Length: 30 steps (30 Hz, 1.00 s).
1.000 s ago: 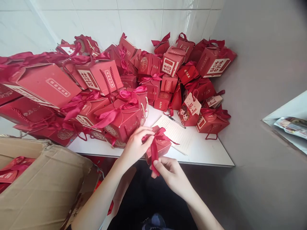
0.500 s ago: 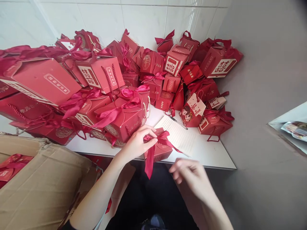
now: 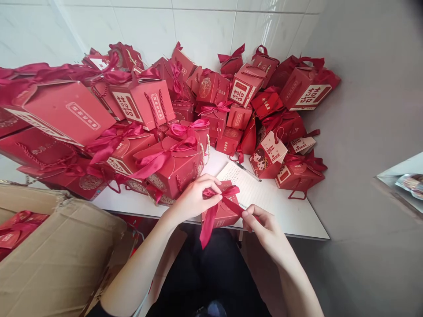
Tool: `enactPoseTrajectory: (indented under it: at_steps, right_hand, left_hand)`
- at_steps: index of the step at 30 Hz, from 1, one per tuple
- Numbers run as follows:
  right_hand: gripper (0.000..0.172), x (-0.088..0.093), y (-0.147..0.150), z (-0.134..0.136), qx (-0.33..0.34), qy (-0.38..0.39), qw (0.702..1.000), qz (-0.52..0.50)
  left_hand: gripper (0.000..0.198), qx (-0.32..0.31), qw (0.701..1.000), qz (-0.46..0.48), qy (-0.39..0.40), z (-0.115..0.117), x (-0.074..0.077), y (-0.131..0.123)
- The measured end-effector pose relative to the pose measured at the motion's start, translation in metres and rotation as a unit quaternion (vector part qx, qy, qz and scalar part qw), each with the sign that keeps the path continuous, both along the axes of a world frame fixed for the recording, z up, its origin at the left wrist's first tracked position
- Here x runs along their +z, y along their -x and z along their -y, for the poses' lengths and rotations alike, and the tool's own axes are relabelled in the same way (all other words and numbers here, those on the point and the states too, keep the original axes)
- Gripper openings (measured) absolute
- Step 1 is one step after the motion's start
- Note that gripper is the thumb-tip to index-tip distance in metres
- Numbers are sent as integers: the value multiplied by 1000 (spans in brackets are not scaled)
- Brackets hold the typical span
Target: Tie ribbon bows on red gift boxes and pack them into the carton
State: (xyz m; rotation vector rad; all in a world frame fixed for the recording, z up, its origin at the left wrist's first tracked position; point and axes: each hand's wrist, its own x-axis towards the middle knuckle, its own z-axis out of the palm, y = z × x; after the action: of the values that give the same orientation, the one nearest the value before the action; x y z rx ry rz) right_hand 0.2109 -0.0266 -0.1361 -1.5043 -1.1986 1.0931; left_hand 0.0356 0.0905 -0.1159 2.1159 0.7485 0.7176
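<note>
A small red gift box sits at the front edge of the white table, with a dark red satin ribbon tied in a bow on its top. My left hand pinches the left loop of the bow between thumb and fingers. One ribbon tail hangs down the box's front, past the table edge. At the box's right side, my right hand pinches the other ribbon tail, which runs taut from the knot. A lined notebook with writing on it lies behind the box, partly hidden by it.
A pen lies across the notebook. Piled red gift boxes with ribbons and cord handles fill the back and left, against a tiled wall. A cardboard carton stands at lower left. A grey panel bounds the right.
My right hand has moved up to the box and taken hold of the right ribbon tail. My left hand keeps its pinch on the bow. The view has shifted slightly.
</note>
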Motion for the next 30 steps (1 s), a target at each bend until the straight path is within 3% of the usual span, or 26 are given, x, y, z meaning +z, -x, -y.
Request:
enactPoseTrajectory:
  at_steps: [24,30]
  right_hand:
    - [41,2,5,25,40,19,999,28]
    - [39,-11,5,37,57,24,998,31]
  left_hand:
    - [7,-11,1000,1,-5,1,2,-8]
    - [7,-21,1000,1,4,1,1,-9]
